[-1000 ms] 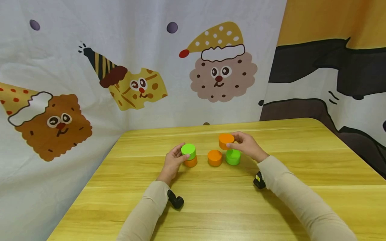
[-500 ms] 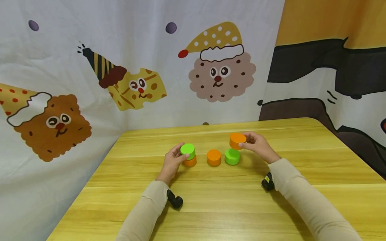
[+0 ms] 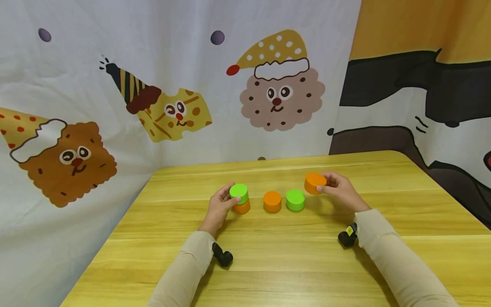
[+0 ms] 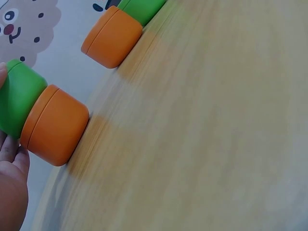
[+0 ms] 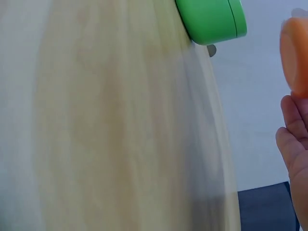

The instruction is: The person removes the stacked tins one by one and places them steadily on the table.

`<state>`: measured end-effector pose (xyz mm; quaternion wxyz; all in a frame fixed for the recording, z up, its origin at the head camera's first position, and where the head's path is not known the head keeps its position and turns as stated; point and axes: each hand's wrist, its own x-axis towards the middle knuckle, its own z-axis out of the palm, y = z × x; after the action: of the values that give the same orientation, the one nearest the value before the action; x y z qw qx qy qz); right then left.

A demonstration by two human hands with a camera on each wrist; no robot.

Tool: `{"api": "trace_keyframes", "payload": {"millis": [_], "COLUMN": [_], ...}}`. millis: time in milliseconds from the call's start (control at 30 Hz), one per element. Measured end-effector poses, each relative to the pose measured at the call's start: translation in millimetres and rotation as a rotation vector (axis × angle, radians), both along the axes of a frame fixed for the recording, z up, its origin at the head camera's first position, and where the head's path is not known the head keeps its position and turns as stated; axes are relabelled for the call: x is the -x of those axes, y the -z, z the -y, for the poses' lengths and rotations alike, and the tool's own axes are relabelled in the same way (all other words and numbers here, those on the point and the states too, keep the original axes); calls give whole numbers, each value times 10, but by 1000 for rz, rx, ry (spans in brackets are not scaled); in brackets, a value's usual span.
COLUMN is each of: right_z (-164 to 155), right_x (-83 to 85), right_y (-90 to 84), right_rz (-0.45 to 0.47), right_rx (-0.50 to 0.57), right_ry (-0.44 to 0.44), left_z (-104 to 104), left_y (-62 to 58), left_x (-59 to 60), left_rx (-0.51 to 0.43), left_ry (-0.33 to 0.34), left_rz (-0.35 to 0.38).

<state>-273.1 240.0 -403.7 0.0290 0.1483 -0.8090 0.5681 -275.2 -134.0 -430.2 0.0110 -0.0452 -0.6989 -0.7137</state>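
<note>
Right hand [image 3: 339, 189] pinches an orange round tin [image 3: 315, 183], tilted and clear of the wooden table [image 3: 291, 256], right of the lone green tin [image 3: 295, 200]. Left hand [image 3: 219, 204] grips the green-on-orange stack [image 3: 240, 198], likely steadying it. Single orange tin [image 3: 272, 201] sits between.

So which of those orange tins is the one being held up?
Start at the yellow wooden table and follow the row of round tins rightward. Past the lone green tin, the right hand grips an orange tin, the only one tilted and off the table.
</note>
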Motion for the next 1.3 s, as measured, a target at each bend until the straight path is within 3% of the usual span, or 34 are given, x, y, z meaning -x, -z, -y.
{"api": "trace_keyframes", "payload": {"millis": [400, 700, 1300], "right_z": [-91, -129, -94], "right_x": [49, 80, 62], "right_y": [101, 188, 180], "right_rz": [61, 185, 223], "right_rx": [-82, -161, -212], "right_ry": [26, 33, -12], "left_z": [2, 2, 3], "left_y": [10, 15, -7], "left_x": [-5, -10, -30], "left_rx": [2, 3, 6], "left_ry": [-5, 1, 10], "left_rz": [-19, -20, -26]}}
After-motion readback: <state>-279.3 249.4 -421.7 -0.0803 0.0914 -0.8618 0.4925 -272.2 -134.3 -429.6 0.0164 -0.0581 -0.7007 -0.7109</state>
